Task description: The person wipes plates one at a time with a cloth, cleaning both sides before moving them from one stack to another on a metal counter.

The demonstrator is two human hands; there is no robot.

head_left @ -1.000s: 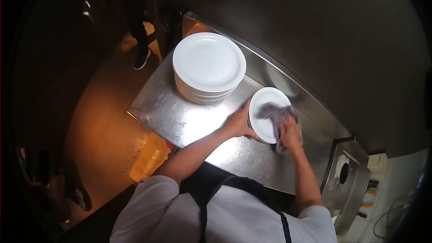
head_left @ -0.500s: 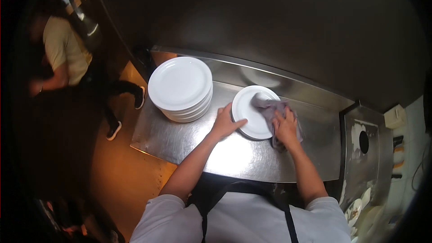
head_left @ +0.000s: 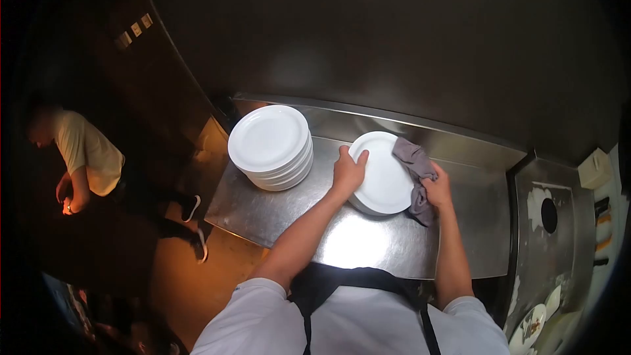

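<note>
A white plate (head_left: 382,174) is in front of me, with the edge of more white crockery showing beneath its near rim. My left hand (head_left: 349,172) grips its left rim, thumb on top and fingers around the outside. At the right rim, my right hand (head_left: 436,187) is closed on a bunched grey-purple cloth (head_left: 415,161), which lies over that edge of the plate. To the left, a stack of several white plates (head_left: 269,138) stands on the steel counter (head_left: 250,207).
A steel-topped unit (head_left: 562,250) with a dark round hole adjoins on the right, and a plate with food scraps (head_left: 531,324) lies near its front. Knives (head_left: 602,223) hang by the right wall. At left, another person (head_left: 92,154) is on the floor side.
The cloth has gone from spread across the plate's right side to bunched at its rim. My left hand has shifted up along the left rim. The other person has moved toward the lower left.
</note>
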